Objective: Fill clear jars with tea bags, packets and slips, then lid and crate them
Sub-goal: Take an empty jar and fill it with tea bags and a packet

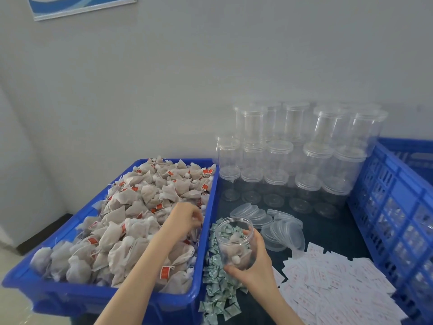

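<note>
On the dark tabletop [332,233], right hand [254,263] grips an open clear plastic jar [234,242] around its lower side, thumb across the front wall, jar tilted with its mouth toward the left. Jar is lifted just above the strip of small green-and-white folded packets [216,285] that runs along the tray's right edge. Inside the jar: a few beige tea bags, low in the jar.

Left hand [185,219] is down in the shallow blue plastic tray [206,231], heaped with beige mesh tea bags with red tags [131,207]. Fingers are curled into the pile near the tray's right wall; looks like a pinch on a bag, but exactly what they hold is hidden.

Behind the jar: loose row of clear plastic lids [271,221] lying overlapped on the table. Further back, stacked empty lidded clear jars [293,156] against the white wall [210,66].

Right of the held jar: spread of white paper slips with red print [332,285], flat on the table. Far right: blue slotted plastic crate [398,207], with clear jars visible through the slots.
</note>
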Available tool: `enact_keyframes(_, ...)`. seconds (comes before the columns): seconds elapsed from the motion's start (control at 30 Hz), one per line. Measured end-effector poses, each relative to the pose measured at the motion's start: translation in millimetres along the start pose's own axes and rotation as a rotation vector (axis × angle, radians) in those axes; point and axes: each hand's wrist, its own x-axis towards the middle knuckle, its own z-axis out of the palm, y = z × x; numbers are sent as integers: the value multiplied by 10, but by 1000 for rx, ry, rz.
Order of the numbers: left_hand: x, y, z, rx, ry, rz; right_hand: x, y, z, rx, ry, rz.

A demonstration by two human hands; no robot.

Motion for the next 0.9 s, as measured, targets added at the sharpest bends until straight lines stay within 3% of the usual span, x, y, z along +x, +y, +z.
enact_keyframes(0.17,-57,99,-197,-102,356,36,-7,39,49,-3,-26,26)
enact_keyframes(0.37,-196,426,-412,-358,506,188,14,52,112,-32,-42,52)
enact_keyframes(0.47,-227,587,-424,-421,332,287,21,40,123,-27,-35,68)
enact_keyframes(0.63,-257,772,-204,-309,-78,419,38,-12,92,-29,5,90)
enact_keyframes(0.9,-184,853,-94,-64,-378,396,10,-31,-8,-90,27,79)
